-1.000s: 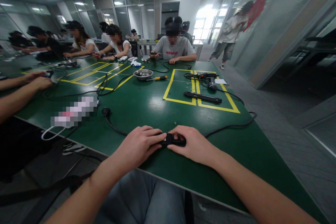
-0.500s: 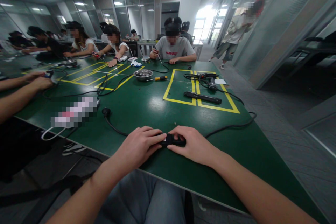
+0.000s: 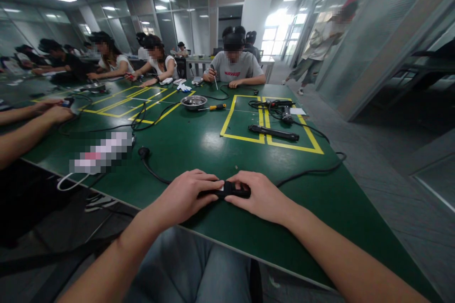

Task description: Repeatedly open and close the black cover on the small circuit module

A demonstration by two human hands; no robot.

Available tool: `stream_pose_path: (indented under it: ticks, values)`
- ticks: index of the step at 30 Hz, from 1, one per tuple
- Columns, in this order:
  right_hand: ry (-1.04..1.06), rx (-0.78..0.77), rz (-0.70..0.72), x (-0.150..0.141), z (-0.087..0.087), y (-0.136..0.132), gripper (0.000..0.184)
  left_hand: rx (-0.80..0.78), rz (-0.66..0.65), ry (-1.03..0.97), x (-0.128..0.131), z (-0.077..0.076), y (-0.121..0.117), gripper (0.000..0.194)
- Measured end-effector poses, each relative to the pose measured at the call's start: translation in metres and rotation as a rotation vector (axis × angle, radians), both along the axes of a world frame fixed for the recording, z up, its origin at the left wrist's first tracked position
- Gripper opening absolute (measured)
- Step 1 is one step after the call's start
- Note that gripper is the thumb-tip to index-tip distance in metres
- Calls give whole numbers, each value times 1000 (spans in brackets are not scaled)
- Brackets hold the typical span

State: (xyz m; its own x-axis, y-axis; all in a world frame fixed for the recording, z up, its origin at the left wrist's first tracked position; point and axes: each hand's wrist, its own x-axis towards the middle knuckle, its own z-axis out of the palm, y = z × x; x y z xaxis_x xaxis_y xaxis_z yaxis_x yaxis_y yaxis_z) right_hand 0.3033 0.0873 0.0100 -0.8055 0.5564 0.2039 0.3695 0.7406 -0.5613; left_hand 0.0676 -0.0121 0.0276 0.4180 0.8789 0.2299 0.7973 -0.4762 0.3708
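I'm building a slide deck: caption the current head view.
Left hand and right hand hold a black device at a green table, with a black plug nearby.

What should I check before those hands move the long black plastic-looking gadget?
1. Left bare hand on the long black plastic-looking gadget: ok, holds one end.
2. Right bare hand: ok, holds the other end.
3. Round black plug unplugged: ok, lies on smooth green tabletop.
4. Plug's thin black cord reaching gadget: cannot tell, left hand hides it.
5. Yellow-and-black-handled screwdriver away from hands: ok, beside shiny round metal bowl.
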Motion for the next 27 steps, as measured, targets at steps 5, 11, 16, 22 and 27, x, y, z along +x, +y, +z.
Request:
stream_pose_path:
  ticks: [5, 11, 16, 22, 27]
  values:
    - [-13, -1, -4, -1, 1, -1, 20, -149, 13, -90, -6, 17, 7, 29]
    - [12, -116, -100, -2, 0, -3, 49, -192, 153, -233, -9, 19, 21, 20]
    - [26, -105, -70, -2, 2, -4, 36, -40, 307, -99, -6, 0, 37, 11]
    - [-3, -6, -25, -2, 2, -4, 22, -6, 287, -108, -6, -4, 31, 11]
    - [-18, 71, -11, -1, 1, -3, 23, 106, 316, -191, -14, -8, -1, 24]
